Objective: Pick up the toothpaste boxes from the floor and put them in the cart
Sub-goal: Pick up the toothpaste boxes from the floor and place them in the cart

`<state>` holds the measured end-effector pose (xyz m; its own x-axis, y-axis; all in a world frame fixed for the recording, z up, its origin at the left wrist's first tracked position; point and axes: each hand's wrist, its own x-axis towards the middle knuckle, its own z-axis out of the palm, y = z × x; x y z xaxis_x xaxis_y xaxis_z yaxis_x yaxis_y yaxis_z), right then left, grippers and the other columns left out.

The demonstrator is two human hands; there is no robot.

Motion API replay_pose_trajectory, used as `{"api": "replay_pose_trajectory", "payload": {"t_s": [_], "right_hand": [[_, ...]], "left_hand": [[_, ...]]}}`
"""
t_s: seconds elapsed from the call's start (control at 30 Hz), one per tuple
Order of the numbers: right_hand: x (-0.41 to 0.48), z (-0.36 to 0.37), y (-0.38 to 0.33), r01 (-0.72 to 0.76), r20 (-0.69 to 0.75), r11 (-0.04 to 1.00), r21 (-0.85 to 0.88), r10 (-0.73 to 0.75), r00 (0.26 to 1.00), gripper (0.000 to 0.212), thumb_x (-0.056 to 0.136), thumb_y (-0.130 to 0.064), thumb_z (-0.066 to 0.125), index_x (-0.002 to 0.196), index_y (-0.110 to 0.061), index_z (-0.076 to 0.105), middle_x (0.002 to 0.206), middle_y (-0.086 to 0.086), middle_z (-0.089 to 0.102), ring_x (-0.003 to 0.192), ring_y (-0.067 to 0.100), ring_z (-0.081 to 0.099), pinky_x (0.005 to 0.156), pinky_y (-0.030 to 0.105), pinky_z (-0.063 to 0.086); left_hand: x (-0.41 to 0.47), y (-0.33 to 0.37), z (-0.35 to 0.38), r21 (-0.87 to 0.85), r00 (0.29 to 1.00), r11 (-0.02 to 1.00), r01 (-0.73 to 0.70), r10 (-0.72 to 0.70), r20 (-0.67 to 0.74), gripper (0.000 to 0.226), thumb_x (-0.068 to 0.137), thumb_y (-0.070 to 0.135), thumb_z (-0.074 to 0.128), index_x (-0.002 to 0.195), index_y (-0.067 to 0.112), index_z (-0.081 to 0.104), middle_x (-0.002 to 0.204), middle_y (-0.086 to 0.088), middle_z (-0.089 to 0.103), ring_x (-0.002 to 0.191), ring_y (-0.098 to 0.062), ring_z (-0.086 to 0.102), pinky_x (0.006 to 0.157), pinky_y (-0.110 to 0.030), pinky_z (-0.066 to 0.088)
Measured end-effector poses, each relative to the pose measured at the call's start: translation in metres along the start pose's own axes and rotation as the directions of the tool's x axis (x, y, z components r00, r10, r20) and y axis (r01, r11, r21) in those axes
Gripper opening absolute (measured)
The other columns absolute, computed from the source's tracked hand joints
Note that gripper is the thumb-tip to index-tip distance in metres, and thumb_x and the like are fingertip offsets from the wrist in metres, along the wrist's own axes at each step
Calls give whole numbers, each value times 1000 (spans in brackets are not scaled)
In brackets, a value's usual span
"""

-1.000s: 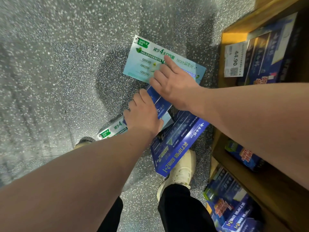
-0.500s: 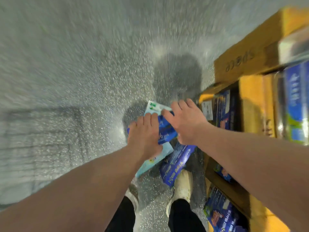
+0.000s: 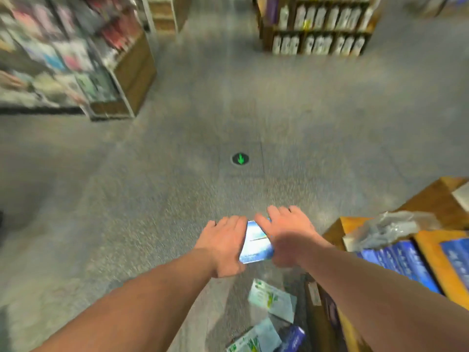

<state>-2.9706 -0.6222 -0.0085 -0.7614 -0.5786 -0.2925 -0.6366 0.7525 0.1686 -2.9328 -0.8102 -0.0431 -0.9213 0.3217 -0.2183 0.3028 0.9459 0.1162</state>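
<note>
A blue toothpaste box (image 3: 255, 243) is held up above the grey floor between my two hands. My left hand (image 3: 222, 246) grips its left side and my right hand (image 3: 289, 235) grips its right side, with the fingers reaching over its far edge. Below the hands, more boxes lie on the floor: two pale green-and-white ones (image 3: 272, 299) (image 3: 255, 337) and a dark blue one (image 3: 291, 336). No cart shows in the head view. The picture is motion-blurred.
A wooden shelf (image 3: 429, 204) at the right carries blue toothpaste boxes (image 3: 403, 260) and crumpled plastic wrap (image 3: 388, 228). A round green arrow marker (image 3: 240, 158) sits on the floor ahead. Store shelving stands at the far left (image 3: 121, 72) and the far back (image 3: 317, 26).
Both hands have lifted the blue box off the floor pile. The view has swung up from the floor to the aisle ahead, and the remaining boxes now lie below the hands.
</note>
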Motion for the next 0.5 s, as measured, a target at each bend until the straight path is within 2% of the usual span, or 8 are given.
{"api": "replay_pose_trajectory", "payload": {"t_s": [0.2,0.3,0.5], "right_hand": [[-46,-119,-17,72,-185,994,-86,-87,979,79,70,-46,71,137,-25,34,120,8,47,109,30,55,88,41,37],[-73,-163,-33,131,-276,983,-125,-161,947,78,67,-47,70,134,-26,36,118,6,47,107,29,56,87,41,39],[-126,-230,-90,302,-380,931,-202,-359,852,74,62,-48,70,127,-29,39,114,4,48,106,27,57,83,40,38]], "left_hand": [[-84,7,-118,116,982,987,115,-95,-164,66,64,54,70,113,22,39,112,1,50,104,-26,53,82,-39,39],[-138,21,-163,150,959,969,198,-159,-236,60,63,52,72,99,27,32,107,3,49,102,-24,53,78,-38,37],[-257,48,-205,159,882,893,421,-362,-303,73,60,59,75,113,25,38,113,2,51,107,-24,55,81,-39,39]]}}
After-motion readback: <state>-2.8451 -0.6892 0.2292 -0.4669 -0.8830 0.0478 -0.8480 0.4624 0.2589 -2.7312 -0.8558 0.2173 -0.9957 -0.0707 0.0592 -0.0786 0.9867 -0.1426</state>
